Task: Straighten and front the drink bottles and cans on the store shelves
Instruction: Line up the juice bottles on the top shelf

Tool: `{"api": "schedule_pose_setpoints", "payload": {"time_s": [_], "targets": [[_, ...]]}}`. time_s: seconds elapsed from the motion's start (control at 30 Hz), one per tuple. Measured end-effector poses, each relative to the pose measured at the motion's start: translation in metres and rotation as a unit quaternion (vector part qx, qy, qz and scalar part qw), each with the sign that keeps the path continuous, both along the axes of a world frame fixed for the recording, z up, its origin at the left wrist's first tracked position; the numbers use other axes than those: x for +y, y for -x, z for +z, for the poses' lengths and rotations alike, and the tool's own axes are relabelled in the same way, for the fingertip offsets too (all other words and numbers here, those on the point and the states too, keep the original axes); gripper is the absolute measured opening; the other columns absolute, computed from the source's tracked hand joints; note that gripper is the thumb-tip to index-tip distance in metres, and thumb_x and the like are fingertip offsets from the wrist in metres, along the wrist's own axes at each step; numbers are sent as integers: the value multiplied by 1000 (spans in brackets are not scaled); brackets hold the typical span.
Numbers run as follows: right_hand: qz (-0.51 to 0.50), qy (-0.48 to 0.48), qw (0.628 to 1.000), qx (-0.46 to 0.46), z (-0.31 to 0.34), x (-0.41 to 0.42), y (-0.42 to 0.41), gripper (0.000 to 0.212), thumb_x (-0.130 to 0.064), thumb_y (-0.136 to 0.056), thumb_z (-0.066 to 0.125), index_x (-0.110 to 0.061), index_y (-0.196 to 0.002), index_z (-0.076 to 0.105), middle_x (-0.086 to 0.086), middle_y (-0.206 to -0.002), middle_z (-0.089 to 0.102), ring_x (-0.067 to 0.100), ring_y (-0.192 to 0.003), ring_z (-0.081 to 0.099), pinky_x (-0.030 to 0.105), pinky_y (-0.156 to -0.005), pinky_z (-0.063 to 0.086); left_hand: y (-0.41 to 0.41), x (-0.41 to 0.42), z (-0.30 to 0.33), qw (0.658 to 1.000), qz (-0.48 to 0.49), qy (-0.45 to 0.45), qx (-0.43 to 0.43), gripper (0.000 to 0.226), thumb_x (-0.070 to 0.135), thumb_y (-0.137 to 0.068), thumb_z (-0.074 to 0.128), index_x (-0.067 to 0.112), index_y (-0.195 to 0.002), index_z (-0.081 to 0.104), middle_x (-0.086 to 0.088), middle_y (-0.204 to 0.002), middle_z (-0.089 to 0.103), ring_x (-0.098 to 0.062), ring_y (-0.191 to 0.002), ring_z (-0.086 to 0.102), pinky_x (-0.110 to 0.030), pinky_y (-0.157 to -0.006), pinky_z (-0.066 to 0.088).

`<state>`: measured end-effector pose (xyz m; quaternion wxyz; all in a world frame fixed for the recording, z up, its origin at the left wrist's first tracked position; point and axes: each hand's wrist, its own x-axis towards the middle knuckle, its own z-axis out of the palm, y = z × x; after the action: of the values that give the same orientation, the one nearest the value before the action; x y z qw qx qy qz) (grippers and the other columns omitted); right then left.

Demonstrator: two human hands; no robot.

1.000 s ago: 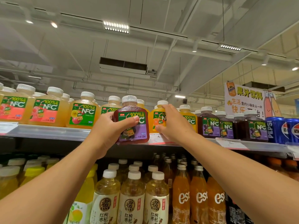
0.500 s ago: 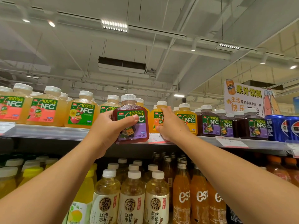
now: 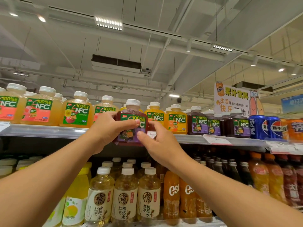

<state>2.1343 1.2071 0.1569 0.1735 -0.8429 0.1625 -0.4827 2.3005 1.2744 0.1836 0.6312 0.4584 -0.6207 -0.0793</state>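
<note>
Gripping the purple juice bottle (image 3: pixel 131 126) — left hand (image 3: pixel 106 128) wrapped, right hand (image 3: pixel 155 141) pinching its edge.

left hand (image 3: pixel 105 128) | right hand (image 3: pixel 161 145) | forearms bare (no sleeves, rings, watch)

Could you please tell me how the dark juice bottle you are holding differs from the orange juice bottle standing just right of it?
The dark juice bottle holds deep red juice; the orange juice bottle holds bright orange. The dark one is gripped in the left hand, with the right hand at its front; the orange one stands untouched on the shelf. Both have white caps and green NFC labels.
</note>
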Motion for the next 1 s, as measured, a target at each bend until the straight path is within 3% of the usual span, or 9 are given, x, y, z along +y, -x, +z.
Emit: {"api": "schedule_pose_setpoints", "payload": {"time_s": [0.13,0.27,0.43,0.53,0.67,0.77,0.83,0.9,1.0], "targets": [[7,-88,996,-3,-7,6,35,60,-56,-81,68,-39,-132,40,-19,-106,63,2,-79,62,16,-60,49,33,-5,-12,999,-25,7,-25,45,44,-60,88,22,-95,70,-1,-85,75,-19,-78,73,-37,-65,61],[11,-115,993,-5,-8,-4,82,73,-48,-76,77,-42,-136,35,-25,-113,57,6,-90,64,16,-55,50,75,-16,-14,997,-75,4,-26,41,43,-63,86,20,-94,71,0,-85,76,-17,-77,74,-26,-60,58],[6,-101,993,-53,-2,-24,141,66,-50,-66,82,-51,-122,47,-21,-111,65,8,-93,68,18,-59,50,136,-39,-5,992,-121,4,-29,24,39,-67,85,29,-86,74,3,-82,76,-15,-73,73,-20,-54,53],[-21,-52,997,-58,2,-43,178,66,-52,-61,80,-64,-114,43,-25,-111,62,4,-101,64,22,-72,52,171,-58,-2,990,-132,-5,-44,39,44,-64,87,24,-95,71,4,-86,76,-14,-77,73,-20,-59,55],[-51,12,997,-57,13,-74,223,66,-44,-69,76,-55,-125,42,-29,-107,62,-4,-103,60,33,-89,52,206,-84,5,987,-153,-12,-53,63,62,-66,74,34,-121,60,7,-106,73,-8,-92,70,-24,-71,57],[-86,38,993,-77,28,-104,252,62,-38,-73,77,-49,-124,44,-27,-100,65,-4,-94,64,32,-87,54,205,-104,-2,980,40,25,-193,65,67,-83,53,38,-141,44,13,-133,57,-5,-121,53,-30,-99,43],[-114,42,989,-88,39,-127,266,61,-33,-77,78,-45,-126,44,-21,-98,67,0,-92,65,37,-84,55,199,-112,-18,882,273,-4,-385,65,65,-91,39,34,-148,31,11,-152,38,-10,-140,30,-34,-113,27],[-123,34,987,-94,46,-148,274,61,-33,-78,78,-41,-128,44,-16,-104,66,9,-96,65,44,-84,56,196,-120,-33,792,361,-61,-488,69,67,-93,24,35,-153,16,12,-160,16,-9,-148,8,-36,-120,8],[-125,26,987,-95,51,-174,273,58,-31,-78,78,-38,-125,44,-18,-103,63,9,-97,63,41,-89,54,197,-123,-36,800,359,-91,-471,65,65,-95,17,38,-153,10,15,-161,7,-7,-148,1,-35,-119,2]]}}
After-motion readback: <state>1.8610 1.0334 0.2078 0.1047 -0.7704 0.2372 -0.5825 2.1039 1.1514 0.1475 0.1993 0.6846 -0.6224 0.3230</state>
